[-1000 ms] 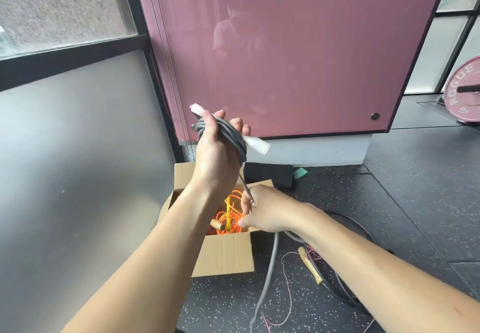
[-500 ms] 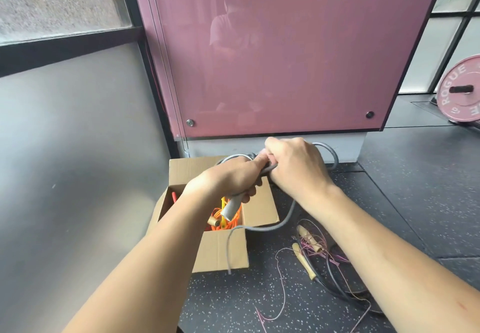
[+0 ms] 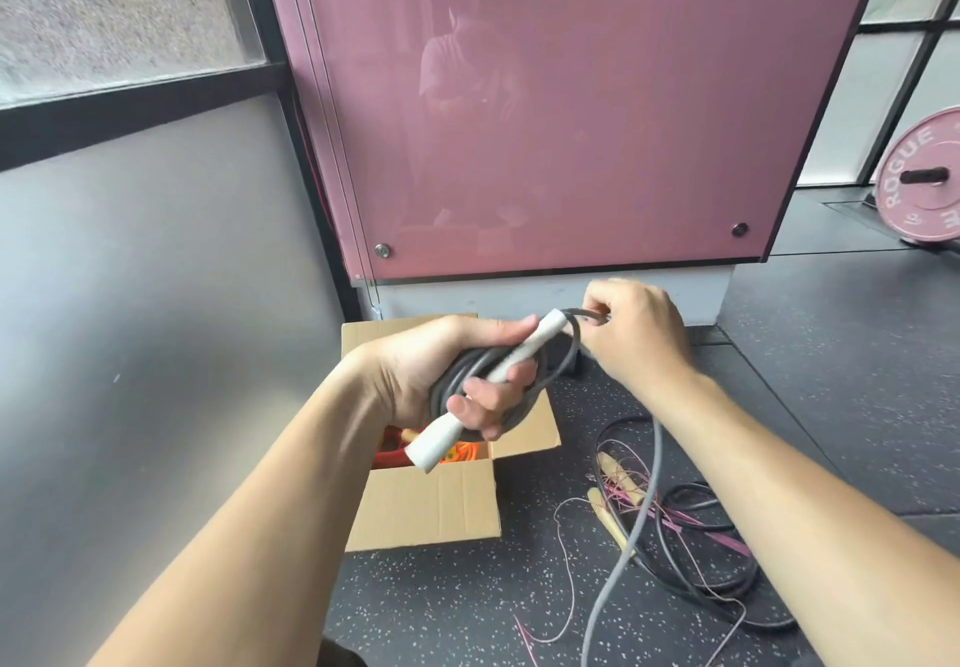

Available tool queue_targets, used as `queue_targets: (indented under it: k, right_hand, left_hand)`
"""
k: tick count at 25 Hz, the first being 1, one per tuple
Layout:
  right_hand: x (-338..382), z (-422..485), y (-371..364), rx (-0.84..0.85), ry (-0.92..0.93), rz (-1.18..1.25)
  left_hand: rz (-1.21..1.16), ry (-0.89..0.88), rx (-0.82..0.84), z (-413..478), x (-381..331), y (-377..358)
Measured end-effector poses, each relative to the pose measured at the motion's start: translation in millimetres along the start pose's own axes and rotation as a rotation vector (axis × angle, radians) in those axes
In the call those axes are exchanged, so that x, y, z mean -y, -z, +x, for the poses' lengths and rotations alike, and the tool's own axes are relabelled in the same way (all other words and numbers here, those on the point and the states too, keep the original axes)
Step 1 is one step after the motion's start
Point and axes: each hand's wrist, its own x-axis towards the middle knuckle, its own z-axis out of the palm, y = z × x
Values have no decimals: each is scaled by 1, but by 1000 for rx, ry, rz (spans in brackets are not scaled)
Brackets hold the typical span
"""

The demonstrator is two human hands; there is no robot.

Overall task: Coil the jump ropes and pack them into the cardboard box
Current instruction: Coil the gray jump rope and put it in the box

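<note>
My left hand [image 3: 441,370] grips a coil of grey jump rope [image 3: 524,396] together with its white handle [image 3: 498,370], held above the open cardboard box [image 3: 431,505]. My right hand [image 3: 634,333] pinches the grey cord just right of the handle's top end. The loose grey tail [image 3: 631,531] hangs from under my right forearm down to the floor. Orange and red ropes [image 3: 457,453] lie inside the box.
A tangle of black and thin pink ropes with wooden handles [image 3: 623,484] lies on the speckled floor right of the box. A maroon glass panel [image 3: 545,120] stands behind it. A pink weight plate [image 3: 924,183] leans at far right.
The coil has moved from high up down to over the box. My right hand has drawn the cord up and to the right of the handle, and the loose tail has swung to the right.
</note>
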Motion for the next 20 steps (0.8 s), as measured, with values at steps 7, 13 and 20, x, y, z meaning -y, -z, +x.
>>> queue_targets:
  k: [7,13,20]
  right_hand:
    - [44,-16,-14,541,-231,305]
    - [54,-44,-18,1006,123,15]
    - [70,-22,7,567,290,357]
  left_hand:
    - [-558,-579,-32,11,-8,1]
    - [-621,-1194,-708,-6,-25,32]
    - [448,-548,-1429,2,29,70]
